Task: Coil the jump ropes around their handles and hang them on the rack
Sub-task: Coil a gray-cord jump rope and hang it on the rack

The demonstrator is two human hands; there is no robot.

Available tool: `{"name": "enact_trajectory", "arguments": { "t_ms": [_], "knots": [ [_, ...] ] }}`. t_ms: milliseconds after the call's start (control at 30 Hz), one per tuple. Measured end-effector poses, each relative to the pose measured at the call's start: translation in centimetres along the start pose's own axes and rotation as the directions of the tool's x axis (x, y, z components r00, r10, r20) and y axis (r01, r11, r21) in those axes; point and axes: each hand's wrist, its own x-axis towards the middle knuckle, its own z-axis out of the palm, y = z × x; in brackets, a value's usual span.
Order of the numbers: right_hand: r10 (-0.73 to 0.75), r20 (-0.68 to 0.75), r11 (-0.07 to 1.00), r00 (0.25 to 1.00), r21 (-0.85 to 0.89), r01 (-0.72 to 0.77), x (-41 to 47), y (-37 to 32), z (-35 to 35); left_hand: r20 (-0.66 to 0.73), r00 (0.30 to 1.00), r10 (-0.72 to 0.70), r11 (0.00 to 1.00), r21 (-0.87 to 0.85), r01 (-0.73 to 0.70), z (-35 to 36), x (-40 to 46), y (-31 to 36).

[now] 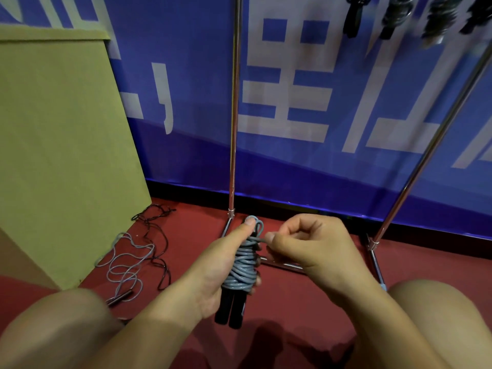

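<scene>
My left hand [221, 265] grips a jump rope bundle [243, 267]: grey cord wound tightly around two black handles held upright, the handle ends sticking out below my palm. My thumb presses a small loop of cord at the bundle's top. My right hand [306, 243] pinches the cord's free end just right of that loop. The metal rack [233, 129] stands right behind, its poles rising from the red floor. Several coiled ropes [399, 14] hang from it at the top right.
Two loose ropes lie on the red floor at the left: a grey one [125, 265] with dark handles and a black one [157, 235]. A large cardboard box [58, 145] stands on the left. A blue banner [319, 102] backs the rack. My knees fill both lower corners.
</scene>
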Motion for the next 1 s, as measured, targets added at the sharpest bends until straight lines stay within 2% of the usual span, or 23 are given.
{"name": "enact_trajectory", "arguments": {
  "t_ms": [67, 167, 233, 367, 500, 567, 700, 833, 900, 1000],
  "knots": [
    [0.013, 0.005, 1.0, 1.0, 0.015, -0.013, -0.1, -0.5, -0.4, 0.023, 1.0, 0.015, 1.0, 0.004, -0.015, 0.1, -0.1, 0.0],
    [0.108, 0.011, 0.974, 0.994, 0.197, -0.108, 0.1, -0.7, -0.9, 0.066, 0.995, 0.081, 0.997, 0.002, -0.081, 0.2, -0.3, -0.2],
    [0.112, -0.005, 0.971, 0.994, 0.212, -0.108, 0.2, -0.5, -1.1, 0.077, 0.989, 0.123, 0.992, -0.007, -0.123, 0.1, -0.5, -0.4],
    [-0.009, -0.117, 1.0, 0.993, -0.013, 0.007, 0.1, 0.4, -0.9, 0.145, 0.977, 0.156, 0.985, 0.051, -0.165, 0.0, -0.8, -0.5],
    [-0.179, -0.15, 0.962, 0.972, -0.234, 0.141, 0.0, 1.3, -0.1, 0.142, 0.976, 0.166, 0.983, 0.058, -0.176, -0.2, -0.8, -0.4],
    [-0.214, -0.151, 0.951, 0.965, -0.257, 0.171, 0.0, 1.6, 0.2, 0.137, 0.976, 0.17, 0.982, 0.056, -0.179, -0.2, -0.9, -0.4],
    [-0.083, -0.119, 0.996, 0.99, 0.025, 0.086, 0.0, 1.6, 0.5, 0.16, 0.972, 0.17, 0.982, 0.05, -0.18, -0.3, -1.0, -0.1],
    [0.047, 0.029, 0.975, 0.999, 0.217, -0.052, 0.3, 1.9, 0.3, 0.213, 0.966, 0.148, 0.984, 0.069, -0.166, -0.2, -1.1, -0.3],
    [0.058, 0.077, 0.961, 0.995, 0.265, -0.076, 0.4, 2.0, 0.2, 0.214, 0.966, 0.145, 0.983, 0.079, -0.165, -0.1, -1.1, -0.5],
    [0.042, 0.047, 0.961, 0.998, 0.273, -0.053, 0.4, 2.0, 0.1, 0.201, 0.968, 0.15, 0.982, 0.085, -0.17, -0.2, -1.0, -0.6]
  ]
}}
